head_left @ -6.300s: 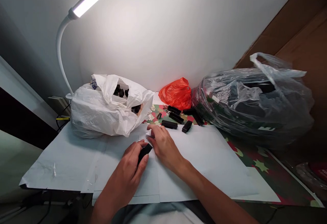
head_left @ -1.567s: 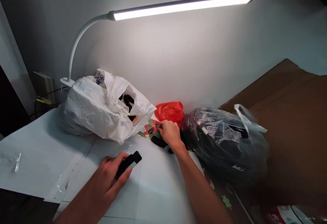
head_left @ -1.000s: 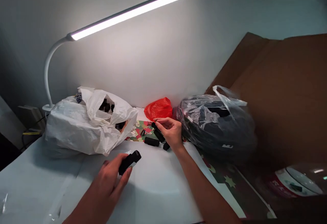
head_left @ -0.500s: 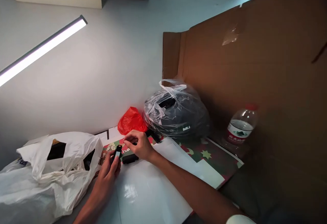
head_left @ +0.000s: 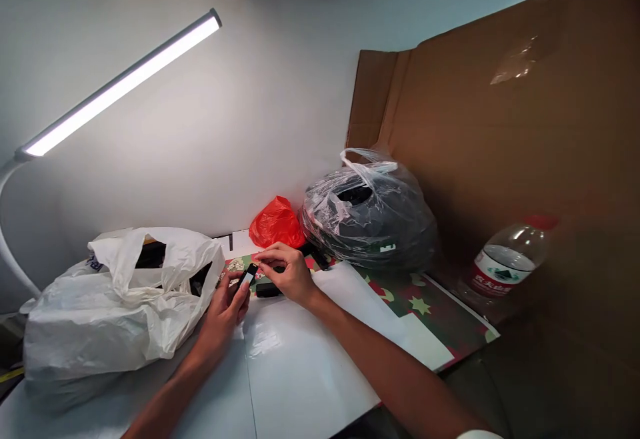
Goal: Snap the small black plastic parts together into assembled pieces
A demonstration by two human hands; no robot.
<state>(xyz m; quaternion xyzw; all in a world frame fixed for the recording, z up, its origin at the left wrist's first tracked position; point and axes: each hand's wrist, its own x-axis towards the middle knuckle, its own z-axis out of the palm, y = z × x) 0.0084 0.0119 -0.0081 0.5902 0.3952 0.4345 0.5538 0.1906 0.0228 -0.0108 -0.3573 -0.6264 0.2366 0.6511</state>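
My left hand point(head_left: 226, 307) is closed around a small black stick-shaped device point(head_left: 249, 272) with a pale label, its end pointing up and away from me. Just above that end, my right hand point(head_left: 291, 275) is pinched, thumb against forefinger. Whatever sits between those fingertips is too small to make out. Under my right hand lies another black oblong piece point(head_left: 267, 289), partly covered by the fingers. Several tiny light-coloured parts point(head_left: 236, 264) are scattered on the patterned mat behind my left hand.
A white plastic bag point(head_left: 115, 319) stands at the left under a lit lamp point(head_left: 130, 79). A red bag point(head_left: 277, 222) and a clear bag with dark contents point(head_left: 375, 225) rest by the wall. A water bottle point(head_left: 510, 262) stands right, before a cardboard panel point(head_left: 500, 132). White sheets point(head_left: 310, 345) cover the table.
The camera view has swung left, so everything appears further right. My right fingertips are slightly closer to the device's end. My left hand keeps its hold.
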